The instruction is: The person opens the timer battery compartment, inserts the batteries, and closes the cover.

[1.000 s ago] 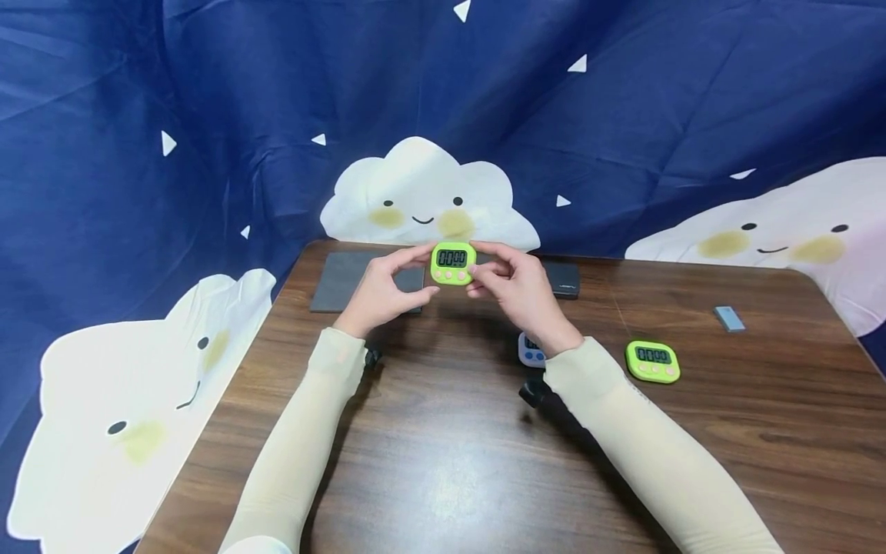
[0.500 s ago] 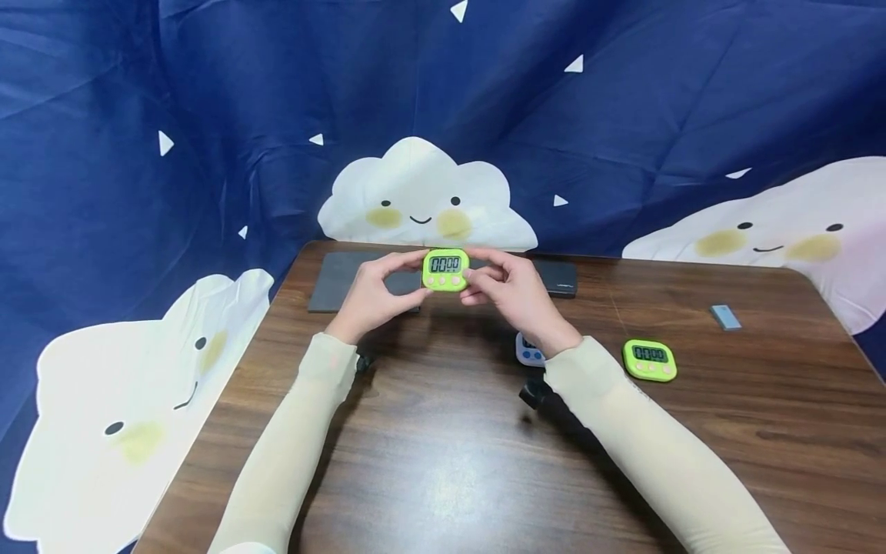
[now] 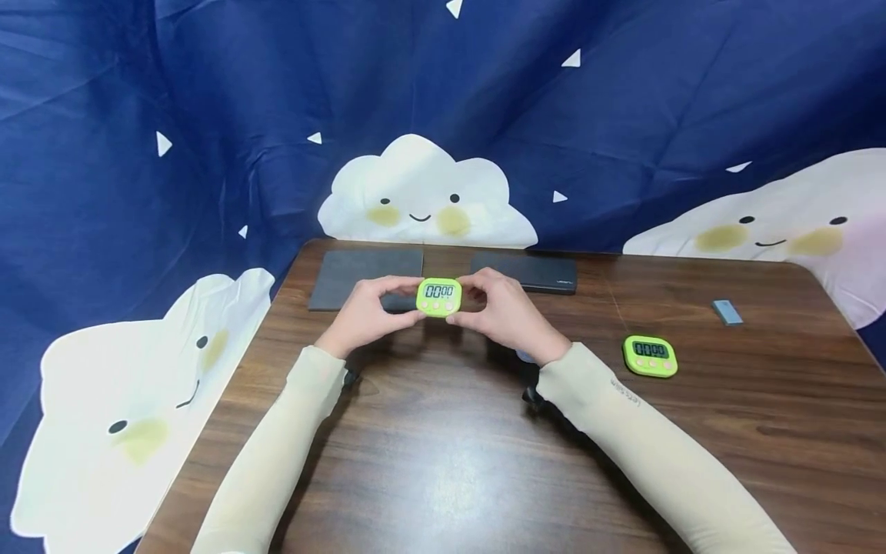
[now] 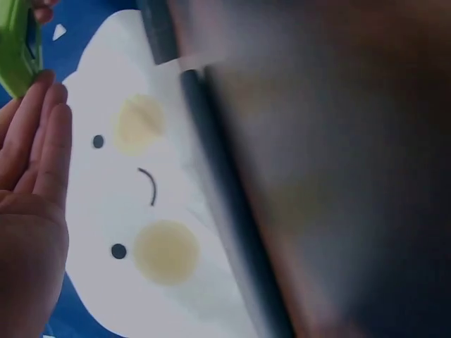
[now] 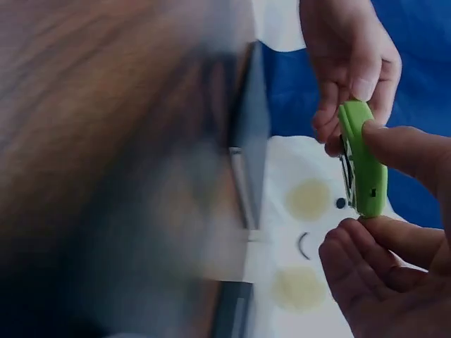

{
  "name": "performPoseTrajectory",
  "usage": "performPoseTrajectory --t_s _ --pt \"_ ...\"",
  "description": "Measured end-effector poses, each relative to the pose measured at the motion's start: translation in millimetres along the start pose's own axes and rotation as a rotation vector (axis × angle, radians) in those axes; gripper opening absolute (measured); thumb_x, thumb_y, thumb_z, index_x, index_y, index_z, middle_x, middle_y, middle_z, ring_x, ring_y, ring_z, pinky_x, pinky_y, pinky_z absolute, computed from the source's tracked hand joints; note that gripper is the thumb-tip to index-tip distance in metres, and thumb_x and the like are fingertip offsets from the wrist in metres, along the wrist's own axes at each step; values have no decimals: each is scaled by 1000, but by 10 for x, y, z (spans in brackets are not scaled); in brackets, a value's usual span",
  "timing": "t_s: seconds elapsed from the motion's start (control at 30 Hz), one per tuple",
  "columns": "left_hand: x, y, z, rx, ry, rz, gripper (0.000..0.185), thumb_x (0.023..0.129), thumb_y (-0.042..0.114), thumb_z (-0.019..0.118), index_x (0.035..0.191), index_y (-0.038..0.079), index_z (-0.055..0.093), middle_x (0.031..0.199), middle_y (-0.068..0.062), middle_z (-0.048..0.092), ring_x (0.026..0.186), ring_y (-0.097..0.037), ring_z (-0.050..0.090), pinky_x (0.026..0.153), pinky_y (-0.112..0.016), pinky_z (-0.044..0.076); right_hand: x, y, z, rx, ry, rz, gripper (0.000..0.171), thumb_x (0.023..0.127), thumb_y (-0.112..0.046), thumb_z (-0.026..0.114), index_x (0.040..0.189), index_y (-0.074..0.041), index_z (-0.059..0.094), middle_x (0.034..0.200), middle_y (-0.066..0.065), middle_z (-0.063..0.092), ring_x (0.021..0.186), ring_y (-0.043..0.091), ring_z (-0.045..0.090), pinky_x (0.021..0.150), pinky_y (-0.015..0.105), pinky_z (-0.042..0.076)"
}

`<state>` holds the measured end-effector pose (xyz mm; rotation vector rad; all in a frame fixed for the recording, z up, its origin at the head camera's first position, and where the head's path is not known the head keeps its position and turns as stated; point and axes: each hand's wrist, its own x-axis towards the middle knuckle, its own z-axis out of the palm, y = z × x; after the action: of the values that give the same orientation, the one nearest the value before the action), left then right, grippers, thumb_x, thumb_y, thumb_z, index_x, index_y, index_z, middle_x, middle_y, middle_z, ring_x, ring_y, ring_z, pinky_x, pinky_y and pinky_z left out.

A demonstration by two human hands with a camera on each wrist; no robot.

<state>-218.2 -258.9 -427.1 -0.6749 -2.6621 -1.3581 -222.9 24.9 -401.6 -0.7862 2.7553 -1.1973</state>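
Both hands hold a green digital timer (image 3: 439,297) above the far part of the table, its display reading 00:00 and its row of pink buttons facing the head camera. My left hand (image 3: 363,312) pinches the left end between thumb and fingers. On the opposite end, my right hand (image 3: 508,312) grips with thumb low and index finger high. In the right wrist view the timer (image 5: 365,162) appears edge-on, with the right thumb and index finger on its two edges. The left wrist view catches only a corner of the timer (image 4: 17,49) beyond the left fingers (image 4: 49,141).
A second green timer (image 3: 649,355) lies right of the right forearm. Farther right is a small blue block (image 3: 727,312). Along the back edge lie a flat dark grey panel (image 3: 367,269) and a black case (image 3: 536,271). A pale timer (image 3: 525,356) is mostly hidden behind the right wrist.
Both hands have lowered the timer and shifted it slightly left. The right thumb has moved from the front, by the buttons, to the lower edge.
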Motion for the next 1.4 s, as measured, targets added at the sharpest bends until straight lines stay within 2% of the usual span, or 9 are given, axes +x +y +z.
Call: performPoseTrajectory --t_s 0.13,0.27,0.5,0.73,0.9,1.2,1.4 --pt "-56 -70 18 58 -98 -43 53 92 27 94 141 16 78 118 0 85 113 -22 80 109 -51 62 -22 80 145 -52 -68 30 62 92 -39 93 142 -6 75 124 9 75 113 27 70 99 46 59" --pt "-71 -89 13 122 -189 -68 51 92 27 93 139 13 79 111 3 85 106 -17 80 100 -46 66 -34 143 244 -78 -130 52 59 93 -42 93 138 -7 77 122 8 75 110 25 71 97 44 61" --pt "-23 -65 4 231 -303 -78 46 91 29 93 131 9 82 104 3 85 100 -14 80 96 -42 66 -40 134 305 -103 -175 56 55 91 -40 93 133 -6 79 119 9 75 103 22 68 93 41 59" --pt "14 -24 42 328 -385 -70 44 89 31 92 126 9 82 100 5 84 96 -11 76 92 -35 64 -51 155 373 -150 -224 72 51 90 -40 94 126 -7 81 108 5 74 93 17 63 84 33 55" --pt "8 -17 63 358 -413 -88 41 90 30 92 124 9 82 99 5 83 94 -10 75 90 -34 63 -39 155 403 -170 -237 71 52 89 -41 94 126 -6 81 106 5 73 92 17 61 82 32 53" --pt "17 -21 93 356 -408 -110 42 90 29 92 125 9 82 100 5 83 93 -9 75 90 -33 64 -53 164 405 -202 -237 87 55 90 -42 94 129 -5 80 108 5 70 94 18 60 84 33 52" --pt "58 21 37 352 -401 -124 59 91 38 91 138 4 77 111 -2 86 106 -17 80 98 -40 66 -76 150 343 -211 -229 111 70 92 -44 92 145 -2 72 114 8 72 99 21 64 91 40 57"
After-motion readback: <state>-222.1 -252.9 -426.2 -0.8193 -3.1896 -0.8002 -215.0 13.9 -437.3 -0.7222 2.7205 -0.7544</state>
